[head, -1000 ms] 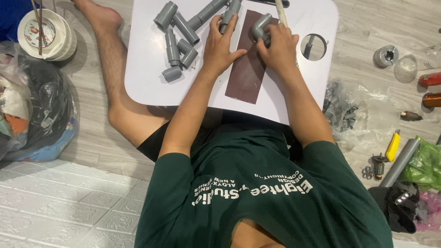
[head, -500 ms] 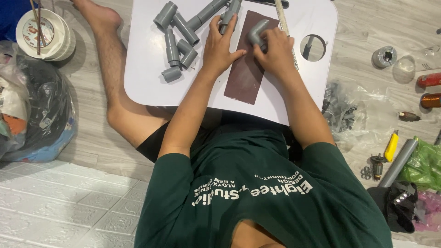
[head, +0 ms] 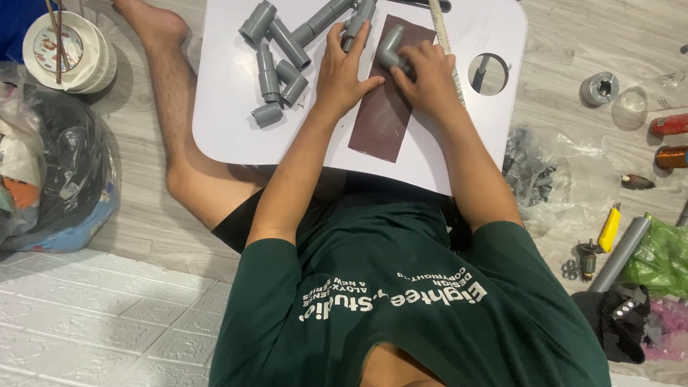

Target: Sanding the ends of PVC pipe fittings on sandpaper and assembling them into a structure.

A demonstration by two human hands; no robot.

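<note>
your right hand [head: 428, 75] is curled around a grey pipe elbow [head: 390, 49], fingers closed on it, pressing the fitting down onto the dark brown sheet of sandpaper [head: 387, 100] that lies under both hands on the white lap table [head: 229, 107]. your left hand [head: 344, 72] lies flat and open just beside it, palm down, fingers spread, the thumb side resting on the near edge of the sandpaper while the fingertips reach up to touch a grey pipe piece [head: 356, 21] above. it grips nothing that you can see. to the left of your left hand sits a loose cluster of grey pipe fittings [head: 276, 64], some lying on their sides, some end up, well apart from the elbow. just right of your right hand a pale ruler-like strip [head: 443, 36] runs along the sandpaper's far edge, and beyond that is a round cup hole [head: 489, 74] in the table.
</note>
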